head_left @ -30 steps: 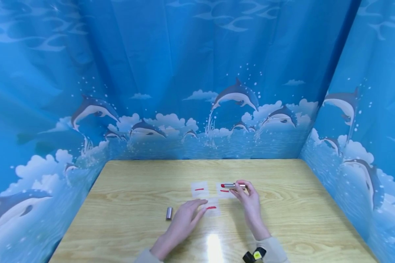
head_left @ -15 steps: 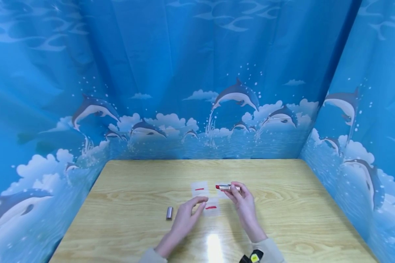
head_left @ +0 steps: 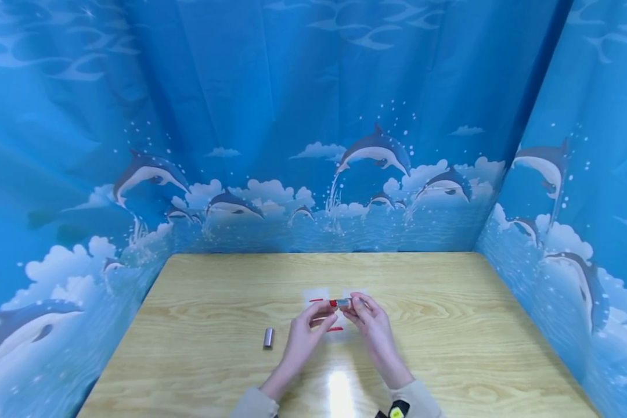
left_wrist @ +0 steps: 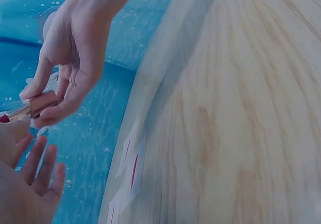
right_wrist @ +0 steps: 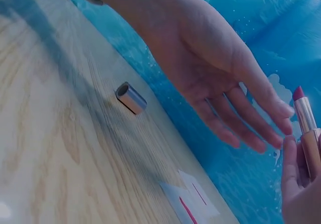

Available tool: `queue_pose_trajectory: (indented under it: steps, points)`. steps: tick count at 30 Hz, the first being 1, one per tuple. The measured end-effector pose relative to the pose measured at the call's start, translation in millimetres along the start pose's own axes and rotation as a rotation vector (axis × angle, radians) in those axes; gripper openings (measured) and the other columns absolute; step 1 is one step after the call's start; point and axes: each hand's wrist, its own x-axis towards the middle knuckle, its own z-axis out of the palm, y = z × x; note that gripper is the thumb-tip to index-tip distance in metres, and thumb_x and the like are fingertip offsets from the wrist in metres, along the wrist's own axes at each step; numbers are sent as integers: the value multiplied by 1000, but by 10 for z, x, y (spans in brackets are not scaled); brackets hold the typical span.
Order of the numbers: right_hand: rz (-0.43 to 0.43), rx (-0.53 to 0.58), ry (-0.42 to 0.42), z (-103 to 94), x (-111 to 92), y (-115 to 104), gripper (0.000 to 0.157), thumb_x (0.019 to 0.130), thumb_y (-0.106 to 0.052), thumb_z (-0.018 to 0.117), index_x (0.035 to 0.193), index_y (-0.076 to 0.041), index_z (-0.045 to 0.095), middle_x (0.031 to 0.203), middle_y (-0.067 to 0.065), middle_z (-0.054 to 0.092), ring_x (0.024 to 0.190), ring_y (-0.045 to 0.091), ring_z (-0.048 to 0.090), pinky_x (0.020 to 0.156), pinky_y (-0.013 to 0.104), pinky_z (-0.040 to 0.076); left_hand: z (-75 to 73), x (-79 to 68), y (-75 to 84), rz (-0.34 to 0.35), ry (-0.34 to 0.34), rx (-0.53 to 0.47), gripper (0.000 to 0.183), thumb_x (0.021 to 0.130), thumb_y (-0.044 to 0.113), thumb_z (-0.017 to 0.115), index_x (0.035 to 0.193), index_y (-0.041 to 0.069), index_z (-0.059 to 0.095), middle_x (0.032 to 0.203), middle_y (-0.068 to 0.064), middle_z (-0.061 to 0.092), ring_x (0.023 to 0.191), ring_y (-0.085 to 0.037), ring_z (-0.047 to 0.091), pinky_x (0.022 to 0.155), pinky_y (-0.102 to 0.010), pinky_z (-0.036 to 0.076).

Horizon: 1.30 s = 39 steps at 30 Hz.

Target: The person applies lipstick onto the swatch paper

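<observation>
A lipstick (head_left: pixel 342 303) with its red bullet exposed is held above the table, lying roughly sideways in the head view. My right hand (head_left: pixel 376 328) pinches its copper-coloured base (left_wrist: pixel 44 102) between thumb and fingers. From the other side, my left hand (head_left: pixel 302 342) comes close to the bullet end and silver collar (right_wrist: pixel 305 114). Its fingers look mostly straight in the right wrist view, and whether they touch the lipstick is hard to tell. To the left on the table lies the metallic lipstick cap (head_left: pixel 269 338).
Small white paper slips (head_left: pixel 337 338) with red lipstick strokes lie beneath the hands, partly covered. The light wooden table (head_left: pixel 204 302) is bordered by a blue dolphin-print curtain (head_left: pixel 271 226) at the back and sides.
My right hand has carried the lipstick leftward, from above the right-hand slip toward the left hand. My left hand has shifted slightly right and up to meet it. The cap stays put.
</observation>
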Motion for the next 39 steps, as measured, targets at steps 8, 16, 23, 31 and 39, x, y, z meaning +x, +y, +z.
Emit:
queue_pose_trajectory:
  steps: [8, 16, 23, 31, 39]
  points:
    - [27, -11, -24, 54, -50, 65, 22, 105, -11, 55, 120, 4, 59, 97, 2, 71, 92, 12, 70, 93, 29, 58, 74, 54, 64, 24, 95, -141, 33, 88, 15, 78, 119, 6, 73, 117, -9, 73, 107, -20, 68, 96, -35, 57]
    - [76, -78, -176, 13, -76, 111, 18, 107, -15, 52, 116, -5, 63, 104, -1, 72, 98, 14, 70, 95, 31, 58, 71, 73, 82, 8, 132, -209, 23, 89, 8, 76, 111, 1, 75, 115, -13, 74, 105, -12, 67, 94, -34, 57]
    - [102, -202, -476, -93, -76, 118, 31, 109, -22, 48, 129, -3, 62, 115, 2, 70, 100, 15, 70, 96, 37, 57, -15, 87, 140, -65, 95, -188, 25, 91, 16, 76, 112, 2, 75, 115, -13, 73, 106, -24, 68, 96, -31, 55]
    - [137, -232, -605, -150, -90, 112, 45, 110, -24, 44, 135, 13, 50, 113, 2, 67, 99, 14, 68, 95, 35, 57, -119, 104, 140, -138, -52, -164, 32, 94, 29, 72, 120, 9, 72, 114, -4, 76, 102, -14, 68, 103, -42, 47]
    - [117, -189, -744, -205, -82, 103, 47, 112, -19, 37, 135, 21, 44, 110, 3, 67, 95, 14, 70, 92, 35, 58, -255, 148, 106, -183, -307, -326, 40, 100, 28, 65, 134, 7, 64, 126, -5, 72, 122, -18, 63, 118, -50, 34]
